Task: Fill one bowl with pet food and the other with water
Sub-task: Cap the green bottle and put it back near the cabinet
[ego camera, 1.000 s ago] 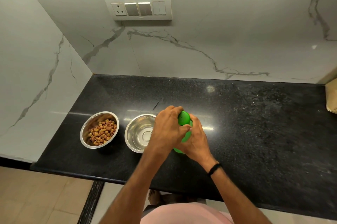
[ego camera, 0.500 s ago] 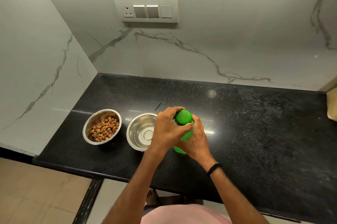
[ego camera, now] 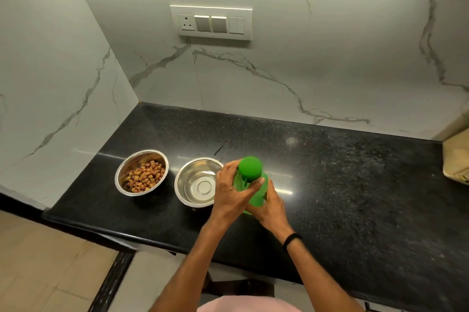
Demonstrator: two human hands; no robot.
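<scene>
White marble-veined walls meet in a corner behind a black speckled tabletop (ego camera: pixel 342 184), and a switch plate (ego camera: pixel 211 22) is set in the far wall. Toward the near left of the tabletop stand two steel bowls side by side, close together. The left bowl (ego camera: pixel 133 161) holds brown pet food (ego camera: pixel 146 176) heaped against its right side. The right bowl (ego camera: pixel 200 186) shows only bare, shiny metal inside.

Just right of that bowl is an upright green bottle (ego camera: pixel 256 197) with its green cap (ego camera: pixel 250 169) on. The left hand (ego camera: pixel 229 193) grips the bottle's upper part just under the cap, its fingers (ego camera: pixel 229 166) curled round the far side and the thumb laid across the near side. The right hand (ego camera: pixel 270 206), with a black band (ego camera: pixel 291 238) on its wrist, is wrapped round the lower body, fingers clamped on it. The hands hide the base, so whether it rests on the tabletop cannot be told. A tan bag (ego camera: pixel 458 159) lies at the far right edge.
</scene>
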